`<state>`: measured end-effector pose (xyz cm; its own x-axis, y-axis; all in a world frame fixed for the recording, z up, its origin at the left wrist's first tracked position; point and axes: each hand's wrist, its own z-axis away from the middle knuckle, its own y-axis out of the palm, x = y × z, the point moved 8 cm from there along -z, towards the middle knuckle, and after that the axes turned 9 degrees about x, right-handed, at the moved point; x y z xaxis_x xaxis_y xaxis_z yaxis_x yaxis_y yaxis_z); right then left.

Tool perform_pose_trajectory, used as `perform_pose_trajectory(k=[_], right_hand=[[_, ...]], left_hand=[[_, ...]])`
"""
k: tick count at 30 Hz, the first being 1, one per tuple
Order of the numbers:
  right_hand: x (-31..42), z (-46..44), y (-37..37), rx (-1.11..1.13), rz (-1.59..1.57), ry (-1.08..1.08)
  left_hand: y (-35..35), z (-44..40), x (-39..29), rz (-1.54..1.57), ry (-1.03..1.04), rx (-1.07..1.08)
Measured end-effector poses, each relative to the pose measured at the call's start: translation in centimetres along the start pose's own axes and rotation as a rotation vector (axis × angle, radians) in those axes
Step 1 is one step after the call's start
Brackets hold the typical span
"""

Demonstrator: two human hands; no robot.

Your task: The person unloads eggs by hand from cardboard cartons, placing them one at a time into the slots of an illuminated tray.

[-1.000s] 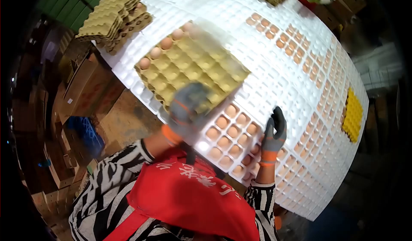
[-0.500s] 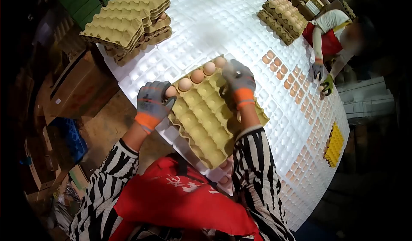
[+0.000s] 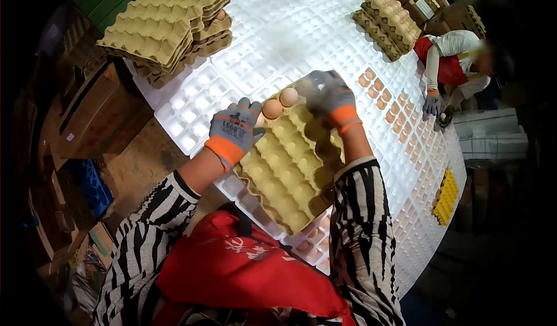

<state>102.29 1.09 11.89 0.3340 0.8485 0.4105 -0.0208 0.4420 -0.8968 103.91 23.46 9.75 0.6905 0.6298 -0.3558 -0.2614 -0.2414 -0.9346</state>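
A pulp egg tray [image 3: 284, 169] lies below my hands, most of its cups bare. Along its far edge sit a brown egg [image 3: 272, 109] and a paler egg [image 3: 289, 97]. My left hand [image 3: 235, 127], in a grey glove with an orange cuff, is at the left end of that row. Its fingers and thumb close around another egg [image 3: 260, 120], mostly covered. At the row's right end is my right hand [image 3: 329, 96], gloved alike; motion blurs its fingers, and whatever they hold is hidden.
Under the tray spreads a lit white surface of moulded cups [image 3: 278, 41]. Stacked pulp trays [image 3: 168, 21] stand at left, and trays with eggs [image 3: 390, 24] at far right. Several eggs [image 3: 376, 88] sit in cups. A yellow tray [image 3: 445, 197] lies near the co-worker [image 3: 452, 65].
My left hand has moved right along the egg row and now covers eggs that showed before. My right hand has shifted slightly right and up; the egg beside it no longer shows clearly.
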Motion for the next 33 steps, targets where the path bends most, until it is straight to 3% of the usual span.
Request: perform_pose_trajectory(k=[1,3,4,5,7,8,9,11,12,13,14,16,18,21,23,27,29,30,31,33], right_hand=[[-3.1,0.9,0.7,-0.050,-0.482,0.102],[-5.4,1.3,1.1,-0.060,-1.223,-0.015],[-5.1,1.7,0.7,-0.043,-1.346,-0.047],[-4.2,2.1,0.5,0.007,-1.400,-0.100],[-2.6,1.6,1.1,0.177,-1.178,-0.169],[-1.6,0.8,1.1,0.123,-0.747,-0.249],[3.4,2.3,0.5,0.045,-0.036,-0.256],[4.0,0.9,3.5,0.111,0.391,-0.318],[4.3,1.1,3.3,0.074,0.367,-0.309],[4.4,1.5,2.9,0.039,0.346,-0.300],[4.0,2.2,2.3,0.005,0.326,-0.287],[1.4,4.9,0.1,-0.085,-0.050,-0.158],[-2.2,10.0,-2.6,-0.405,-0.304,-0.247],[-11.9,19.4,-1.9,-0.407,-1.010,-0.107],[-18.4,27.9,-0.6,-0.399,-1.279,0.165],[-30.1,43.9,3.5,-0.588,-1.080,0.613],[-34.5,49.5,6.5,-0.579,-0.821,0.698],[-34.8,50.4,7.0,-0.538,-0.766,0.665],[-35.0,51.3,7.4,-0.499,-0.710,0.630],[-34.8,51.2,8.3,-0.565,-0.367,0.482]], left_hand=[[0.0,0.0,0.6,0.105,0.000,-0.010],[-0.1,-0.1,2.8,0.317,-0.010,-0.039],[0.3,-0.1,4.3,0.699,-0.075,0.071],[1.8,-0.1,5.5,1.319,-0.090,0.215],[0.4,0.3,5.4,1.801,-0.134,0.174],[-0.1,-0.2,5.2,1.847,-0.077,0.187],[-0.5,-1.2,5.1,1.766,-0.089,0.169],[-1.1,-2.2,3.7,1.120,-0.168,0.314],[-3.5,-3.2,1.4,0.531,0.167,0.052],[-1.9,-3.9,0.9,0.369,0.109,0.194],[-1.4,-4.0,-0.2,0.145,0.130,0.193],[-0.2,-4.2,-2.7,-0.190,0.107,0.280],[1.0,-5.4,-2.6,-0.325,0.213,0.225],[0.4,-5.8,-3.0,-0.214,0.257,0.332],[0.9,-6.5,-1.9,-0.246,0.331,0.298],[-0.1,-6.4,-3.1,-0.301,0.307,0.242],[-1.7,-6.5,-3.0,-0.141,0.326,0.171],[-2.6,-6.4,-3.5,0.009,0.264,0.108],[-3.9,-5.7,-5.6,-0.012,0.359,0.006],[-3.3,-3.4,-11.8,0.259,0.492,0.001]])
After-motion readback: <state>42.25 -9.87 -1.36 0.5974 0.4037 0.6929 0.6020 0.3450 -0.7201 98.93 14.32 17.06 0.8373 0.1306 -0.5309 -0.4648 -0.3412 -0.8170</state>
